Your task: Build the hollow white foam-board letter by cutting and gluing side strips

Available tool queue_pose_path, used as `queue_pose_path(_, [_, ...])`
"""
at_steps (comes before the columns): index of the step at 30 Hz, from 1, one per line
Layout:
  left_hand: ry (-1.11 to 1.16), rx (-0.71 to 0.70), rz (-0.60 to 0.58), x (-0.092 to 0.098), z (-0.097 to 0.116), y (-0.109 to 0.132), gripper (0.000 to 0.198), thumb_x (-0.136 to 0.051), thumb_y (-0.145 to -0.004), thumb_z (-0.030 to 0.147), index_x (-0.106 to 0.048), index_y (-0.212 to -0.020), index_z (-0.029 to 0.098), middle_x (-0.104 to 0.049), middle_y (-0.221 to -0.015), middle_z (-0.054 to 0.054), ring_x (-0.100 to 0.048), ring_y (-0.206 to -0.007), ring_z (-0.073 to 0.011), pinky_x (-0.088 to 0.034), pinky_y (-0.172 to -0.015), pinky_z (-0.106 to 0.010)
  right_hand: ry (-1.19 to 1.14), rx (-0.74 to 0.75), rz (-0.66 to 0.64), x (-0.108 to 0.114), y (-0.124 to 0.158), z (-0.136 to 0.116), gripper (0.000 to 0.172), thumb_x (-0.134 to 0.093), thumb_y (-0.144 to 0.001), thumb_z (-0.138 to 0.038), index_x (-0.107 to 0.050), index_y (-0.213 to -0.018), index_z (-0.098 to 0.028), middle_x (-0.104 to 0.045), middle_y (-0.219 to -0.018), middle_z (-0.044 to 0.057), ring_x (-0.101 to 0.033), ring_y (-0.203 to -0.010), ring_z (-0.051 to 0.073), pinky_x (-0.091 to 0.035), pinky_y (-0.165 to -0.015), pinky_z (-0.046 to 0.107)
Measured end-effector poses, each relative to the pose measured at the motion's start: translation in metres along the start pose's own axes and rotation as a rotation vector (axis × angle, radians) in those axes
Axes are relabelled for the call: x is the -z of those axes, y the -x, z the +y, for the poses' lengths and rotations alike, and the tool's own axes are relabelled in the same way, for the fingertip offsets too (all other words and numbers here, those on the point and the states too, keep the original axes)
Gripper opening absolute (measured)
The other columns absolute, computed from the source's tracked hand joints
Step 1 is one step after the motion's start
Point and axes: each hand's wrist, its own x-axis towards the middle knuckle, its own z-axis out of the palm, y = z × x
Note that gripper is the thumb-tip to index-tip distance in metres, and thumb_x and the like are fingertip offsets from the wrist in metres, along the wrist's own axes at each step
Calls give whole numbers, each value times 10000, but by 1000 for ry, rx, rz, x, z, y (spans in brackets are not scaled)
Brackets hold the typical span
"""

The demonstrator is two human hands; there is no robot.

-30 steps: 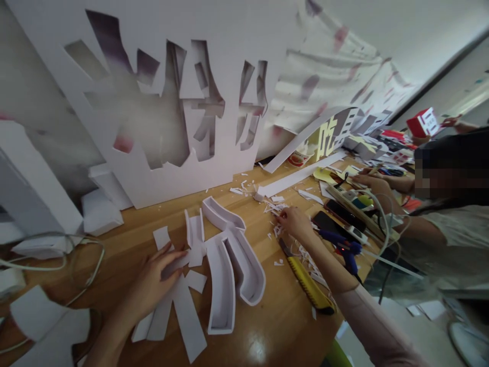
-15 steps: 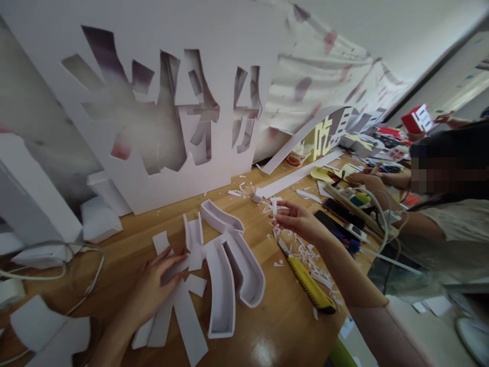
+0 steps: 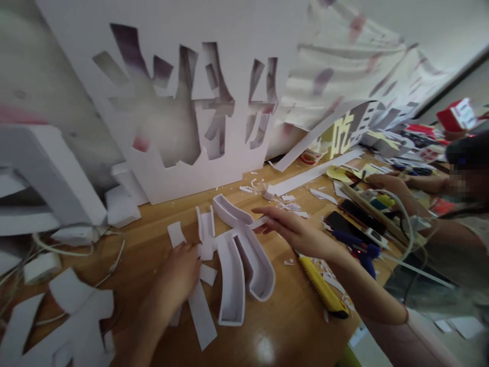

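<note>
My right hand (image 3: 296,232) pinches a small white foam-board strip (image 3: 259,223) between thumb and fingers. The strip's tip reaches the upper right edge of a white hollow letter form (image 3: 231,278), whose walls stand up from the wooden table. My left hand (image 3: 178,272) lies low over flat white pieces left of the form. Its fingers are blurred and partly hidden, so what they grip is unclear. A long white strip (image 3: 202,318) sticks out below that hand. Just beyond its fingertips stands a small walled white piece (image 3: 207,232). A yellow utility knife (image 3: 323,288) lies beneath my right forearm.
Behind the table leans a white board (image 3: 229,178) with cut-out characters. White scraps (image 3: 332,278) litter the wood near the knife. A blue glue gun (image 3: 357,247), phones (image 3: 357,213) and cables lie at right, beside another person's arms (image 3: 397,183). Cut white shapes (image 3: 76,321) fill the lower left.
My right hand has brought the small strip left and down from the scraps to the letter form. The left hand has curled further over the flat pieces. The view has turned slightly left.
</note>
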Motion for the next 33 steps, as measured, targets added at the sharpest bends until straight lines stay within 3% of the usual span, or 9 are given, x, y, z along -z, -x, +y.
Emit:
queue_pose_path(3, [-238, 54, 37, -10, 30, 8, 473, -405, -781, -19, -628, -1195, 29, -582, -1291, -244, -595, -1175, -348, -506, -975, -492, 313, 105, -117, -17, -24, -11, 367, -370, -1011, -248, -514, -1342, -182, -685, -1108, 77, -656, -963, 163, -519, -856, 316])
queue_pose_path(6, [-450, 107, 121, -32, 45, 19, 491, -369, -803, -42, -612, -1229, -4, -536, -1328, -271, -574, -1214, -334, -529, -973, -439, 471, 154, -195, -33, -48, -14, 321, -390, -986, -181, -570, -1252, -177, -673, -1134, 93, -643, -1006, 193, -498, -867, 331])
queue_pose_path(10, [-463, 117, 271, -67, 48, 31, 458, -411, -841, 19, -620, -1249, 32, -516, -1347, -267, -542, -1244, -352, -508, -1018, -470, 652, 126, -252, -47, -69, -6, 181, -466, -958, -191, -609, -1065, -163, -690, -886, 69, -652, -791, 183, -466, -680, 268])
queue_pose_path(13, [-407, 103, 337, -83, 47, 33, 473, -446, -867, 93, -574, -1323, 95, -461, -1419, -229, -451, -1324, -350, -471, -1063, -482, 738, 252, -274, -51, -73, 1, 156, -505, -955, -225, -655, -979, -189, -678, -794, 43, -638, -721, 160, -426, -636, 238])
queue_pose_path(19, [-385, 37, 382, -89, 43, 28, 425, -490, -885, 201, -616, -1276, 90, -486, -1389, -249, -466, -1302, -384, -503, -1022, -486, 746, 339, -283, -57, -74, 10, 172, -528, -933, -211, -695, -968, -188, -717, -806, 38, -651, -665, 145, -453, -623, 237])
queue_pose_path(25, [-389, 37, 417, -95, 43, 26, 412, -472, -899, 217, -621, -1259, 84, -509, -1362, -260, -513, -1272, -362, -519, -999, -472, 690, 353, -285, -67, -77, 14, 201, -503, -932, -188, -699, -971, -204, -739, -970, 54, -701, -788, 161, -540, -720, 264])
queue_pose_path(33, [-405, 56, 405, -95, 46, 26, 429, -447, -896, 241, -611, -1269, 104, -530, -1361, -227, -521, -1278, -331, -502, -1010, -477, 728, 477, -291, -71, -75, 8, 205, -471, -966, -182, -676, -962, -181, -734, -957, 68, -708, -842, 191, -571, -720, 302])
